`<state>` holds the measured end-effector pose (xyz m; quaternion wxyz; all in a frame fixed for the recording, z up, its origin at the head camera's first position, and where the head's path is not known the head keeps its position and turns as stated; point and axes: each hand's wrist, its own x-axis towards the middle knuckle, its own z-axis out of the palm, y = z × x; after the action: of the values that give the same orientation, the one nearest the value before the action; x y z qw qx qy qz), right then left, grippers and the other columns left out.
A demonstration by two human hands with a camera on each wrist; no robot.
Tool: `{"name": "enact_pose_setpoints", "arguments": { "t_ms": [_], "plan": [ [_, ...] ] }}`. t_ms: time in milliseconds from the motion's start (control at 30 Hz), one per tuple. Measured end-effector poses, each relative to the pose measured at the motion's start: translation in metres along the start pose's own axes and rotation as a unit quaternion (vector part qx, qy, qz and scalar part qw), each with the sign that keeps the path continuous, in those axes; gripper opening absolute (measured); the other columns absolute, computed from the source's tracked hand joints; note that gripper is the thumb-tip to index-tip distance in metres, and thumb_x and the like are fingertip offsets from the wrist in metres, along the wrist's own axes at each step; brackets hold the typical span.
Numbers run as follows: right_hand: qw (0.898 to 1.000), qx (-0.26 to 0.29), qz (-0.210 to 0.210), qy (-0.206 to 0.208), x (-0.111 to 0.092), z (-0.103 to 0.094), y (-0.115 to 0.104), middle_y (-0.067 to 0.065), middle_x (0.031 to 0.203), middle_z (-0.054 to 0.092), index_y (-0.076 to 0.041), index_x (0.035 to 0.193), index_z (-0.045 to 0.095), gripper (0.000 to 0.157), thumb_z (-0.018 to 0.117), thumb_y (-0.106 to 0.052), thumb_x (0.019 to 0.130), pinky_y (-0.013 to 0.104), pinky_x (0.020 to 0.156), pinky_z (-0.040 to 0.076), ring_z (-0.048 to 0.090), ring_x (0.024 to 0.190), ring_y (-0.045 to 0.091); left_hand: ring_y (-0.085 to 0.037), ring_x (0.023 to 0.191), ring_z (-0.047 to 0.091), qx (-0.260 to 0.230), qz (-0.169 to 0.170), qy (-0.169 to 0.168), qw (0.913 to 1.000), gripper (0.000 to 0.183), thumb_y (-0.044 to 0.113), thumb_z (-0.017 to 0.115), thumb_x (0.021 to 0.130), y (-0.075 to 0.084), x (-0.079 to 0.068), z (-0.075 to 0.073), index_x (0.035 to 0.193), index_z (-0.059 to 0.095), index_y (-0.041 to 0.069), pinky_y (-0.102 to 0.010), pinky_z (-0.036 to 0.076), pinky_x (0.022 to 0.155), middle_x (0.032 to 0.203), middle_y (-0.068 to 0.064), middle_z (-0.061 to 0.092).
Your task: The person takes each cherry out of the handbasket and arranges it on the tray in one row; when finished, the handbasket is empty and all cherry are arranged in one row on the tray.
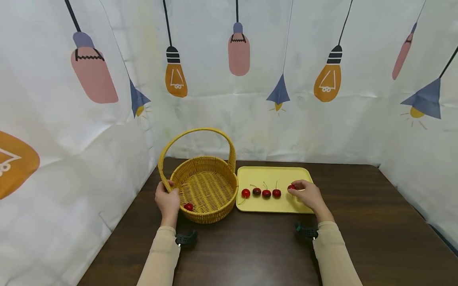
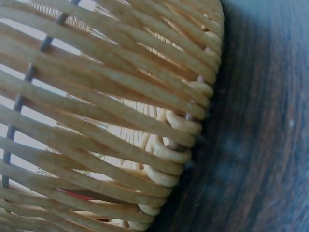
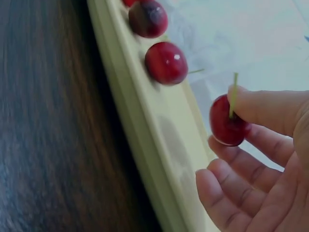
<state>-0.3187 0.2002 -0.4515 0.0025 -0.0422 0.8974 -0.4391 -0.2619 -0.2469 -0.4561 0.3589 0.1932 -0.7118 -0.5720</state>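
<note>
A yellow woven basket [image 1: 214,217] with a tall arched handle stands on the left of the table. My left hand [image 1: 168,201] grips it at the left rim, by the foot of the handle; the left wrist view is filled by its woven wall [image 2: 106,82], the hand out of sight. One red cherry [image 1: 188,207] lies inside, close to the near-left wall. Over the right end of a yellow tray [image 1: 275,172], my right hand [image 1: 308,195] pinches a cherry [image 3: 222,123] between thumb and fingers, its stem upward. Several stemmed cherries [image 1: 266,194] sit in a row on the tray.
Basket and tray stand side by side on a dark wooden table [image 1: 250,246]. White cloth [image 1: 222,111] printed with hanging lamps rises behind and along both sides. Black bands [image 1: 187,238] are worn at both wrists.
</note>
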Motion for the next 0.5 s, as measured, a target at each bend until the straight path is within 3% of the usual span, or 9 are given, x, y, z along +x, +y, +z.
{"name": "enact_pose_setpoints", "arguments": {
  "t_ms": [267,500],
  "plan": [
    [0.999,-0.039,-0.013,-0.015,-0.004,0.011,0.009,0.016,0.11,0.066,0.0,0.117,0.065,0.04,0.071,-0.026,0.087,0.045,0.085,0.047,0.059,0.101,0.03,-0.03,0.092,0.05,0.015,0.0,0.001,0.9999,0.02,-0.008,0.053,0.083,-0.006,-0.003,-0.005,0.101,0.056,0.0,-0.037,0.036,0.078,0.101,-0.019,0.058],
    [0.998,-0.063,-0.026,-0.004,-0.003,0.015,0.008,0.014,0.105,0.068,0.0,0.113,0.067,0.038,0.073,-0.025,0.086,0.045,0.083,0.048,0.061,0.099,0.03,-0.03,0.09,0.05,0.015,0.009,-0.002,0.9998,0.019,-0.008,0.053,0.083,-0.006,-0.004,-0.002,0.101,0.056,-0.001,-0.037,0.036,0.077,0.101,-0.021,0.058]
  ]
}}
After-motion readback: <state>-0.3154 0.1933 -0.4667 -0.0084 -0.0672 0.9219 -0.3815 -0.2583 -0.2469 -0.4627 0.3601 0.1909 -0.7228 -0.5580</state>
